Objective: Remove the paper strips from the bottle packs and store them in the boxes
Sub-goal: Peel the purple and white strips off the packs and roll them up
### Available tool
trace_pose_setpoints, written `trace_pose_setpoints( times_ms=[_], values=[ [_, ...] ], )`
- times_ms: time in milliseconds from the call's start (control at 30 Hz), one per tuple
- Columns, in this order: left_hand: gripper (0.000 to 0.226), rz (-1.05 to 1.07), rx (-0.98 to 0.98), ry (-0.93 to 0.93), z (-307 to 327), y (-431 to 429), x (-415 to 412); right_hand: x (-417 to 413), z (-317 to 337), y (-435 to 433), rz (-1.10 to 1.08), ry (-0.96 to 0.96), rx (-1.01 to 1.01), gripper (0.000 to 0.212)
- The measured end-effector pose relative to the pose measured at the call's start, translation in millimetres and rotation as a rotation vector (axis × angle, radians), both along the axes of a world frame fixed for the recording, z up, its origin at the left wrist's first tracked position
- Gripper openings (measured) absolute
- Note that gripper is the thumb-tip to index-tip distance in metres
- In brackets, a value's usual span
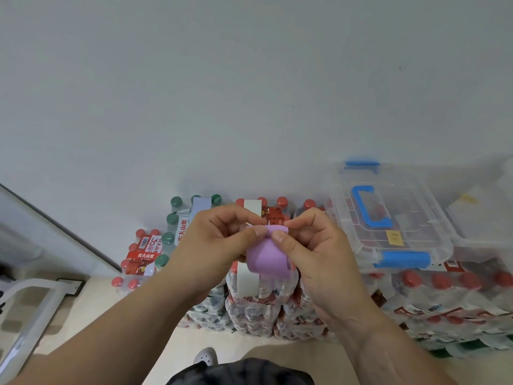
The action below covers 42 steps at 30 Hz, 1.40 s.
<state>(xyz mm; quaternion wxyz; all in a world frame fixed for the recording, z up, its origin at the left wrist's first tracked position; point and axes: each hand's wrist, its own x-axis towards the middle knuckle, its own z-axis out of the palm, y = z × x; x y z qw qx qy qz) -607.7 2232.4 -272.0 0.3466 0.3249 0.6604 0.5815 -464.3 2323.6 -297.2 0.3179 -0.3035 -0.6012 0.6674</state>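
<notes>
Paper strip [268, 258], purple and curled into a loop, hangs in the air between both hands, above the stacked bottle packs [258, 307] and well apart from the boxes. At the far left a white frame [27, 309] stands on the floor [91, 301]. Next along, against the wall [249, 79], sits a red-capped pack [141, 254]. Just beside that is a green-capped pack [172, 226] with a pale strip [201, 204] across its top. The left hand [219, 240] pinches the purple loop's left upper end between thumb and forefinger, its other fingers curled in. Below the hands, a white strip [245, 279] wraps the top pack of the stack. The right hand [311, 245] pinches the loop's right upper end in the same way. Further right, a clear box [388, 218] with a blue handle and blue latches rests, lid on, upon more red-capped packs [444, 290]. A 2nd clear box [483, 218] sits just beside it at the right edge.
</notes>
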Motion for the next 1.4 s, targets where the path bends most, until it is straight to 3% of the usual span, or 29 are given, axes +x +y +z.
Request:
trace_pose_setpoints(
  times_ms=[167, 400, 600, 800, 1100, 1200, 1400],
  values=[
    [0.007, -0.044, 0.033, 0.005, 1, 3, -1, 0, 7, -2, -0.009, 0.039, -0.021, 0.03],
    [0.011, -0.023, 0.015, 0.009, -1, 3, 0, -4, 2, -2, -0.061, 0.059, 0.02, 0.017],
    [0.009, 0.034, 0.04, -0.009, 0, 5, 2, -3, -2, 4, -0.003, 0.05, -0.014, 0.038],
    [0.006, 0.072, 0.07, -0.134, 0, 14, 6, -3, 0, 17, -0.024, 0.122, -0.112, 0.028],
    [0.01, 0.089, 0.104, 0.002, 4, 21, 12, -2, 3, 18, -0.118, 0.067, -0.012, 0.012],
    [0.013, 0.062, 0.092, 0.025, 4, 19, 12, -3, 6, 17, -0.152, 0.076, 0.003, 0.018],
    [0.019, 0.015, 0.081, -0.183, 6, 22, 16, 0, 3, 21, -0.136, 0.085, 0.037, 0.012]
  ],
)
